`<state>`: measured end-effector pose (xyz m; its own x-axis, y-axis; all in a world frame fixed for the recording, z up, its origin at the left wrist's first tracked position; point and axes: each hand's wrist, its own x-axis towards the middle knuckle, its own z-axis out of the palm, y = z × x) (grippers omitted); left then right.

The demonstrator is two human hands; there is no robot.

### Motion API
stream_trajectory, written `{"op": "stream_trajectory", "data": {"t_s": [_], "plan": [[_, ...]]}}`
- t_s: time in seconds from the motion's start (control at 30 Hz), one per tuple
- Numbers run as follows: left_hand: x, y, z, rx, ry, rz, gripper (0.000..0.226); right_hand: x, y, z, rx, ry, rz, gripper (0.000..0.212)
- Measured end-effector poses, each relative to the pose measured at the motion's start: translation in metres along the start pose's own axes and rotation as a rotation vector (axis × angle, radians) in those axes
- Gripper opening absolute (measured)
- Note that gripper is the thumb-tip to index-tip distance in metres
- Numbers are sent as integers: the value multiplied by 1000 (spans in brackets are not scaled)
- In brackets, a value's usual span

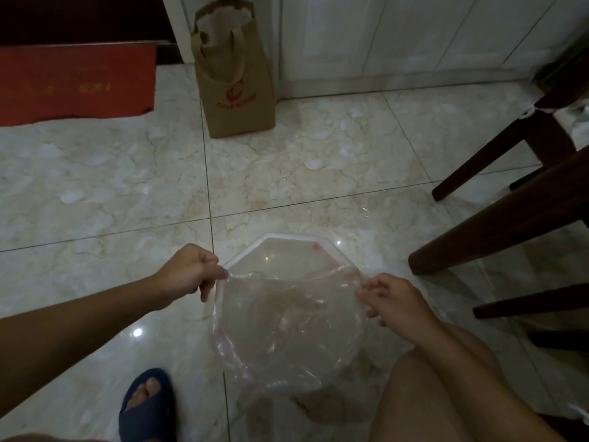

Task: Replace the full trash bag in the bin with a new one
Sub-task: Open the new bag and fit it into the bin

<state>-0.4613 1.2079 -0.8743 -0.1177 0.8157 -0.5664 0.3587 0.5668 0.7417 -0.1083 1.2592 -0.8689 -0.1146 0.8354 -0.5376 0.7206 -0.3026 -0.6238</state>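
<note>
A white bin (288,238) with an angular rim stands on the marble floor in front of me. A clear plastic trash bag (287,323) is stretched over its near part, with a pinkish edge; the far rim is still bare. My left hand (191,271) pinches the bag's edge at the bin's left rim. At the right rim, my right hand (393,298) grips the bag's opposite edge. The bag hangs open between both hands and looks empty.
A brown paper bag (234,74) stands by white cabinets at the back. A red mat (76,82) lies far left. Dark wooden chair legs (497,215) crowd the right side. My blue slipper (148,406) and my bare knee (446,400) are near the bin.
</note>
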Motion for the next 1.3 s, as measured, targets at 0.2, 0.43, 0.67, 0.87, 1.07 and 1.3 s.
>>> {"op": "stream_trajectory", "data": {"t_s": [0.2, 0.43, 0.67, 0.87, 1.07, 1.3], "plan": [[2, 11, 8, 286, 133, 32, 37, -9, -21, 14, -366, 382, -224, 36], [1, 28, 15, 509, 204, 125, 26, 8, -18, 27, -709, 400, -713, 68], [3, 41, -9, 614, -128, 73, 29, 21, -23, 19, -451, 408, -618, 6], [5, 51, -26, 782, -232, -58, 66, 48, -40, 6, 172, 166, -182, 5], [-3, 46, 3, 831, 26, 125, 59, 62, -49, 2, 278, 56, -70, 9], [12, 40, -12, 744, -52, 246, 18, 67, -48, 0, 338, -5, -49, 8]]}}
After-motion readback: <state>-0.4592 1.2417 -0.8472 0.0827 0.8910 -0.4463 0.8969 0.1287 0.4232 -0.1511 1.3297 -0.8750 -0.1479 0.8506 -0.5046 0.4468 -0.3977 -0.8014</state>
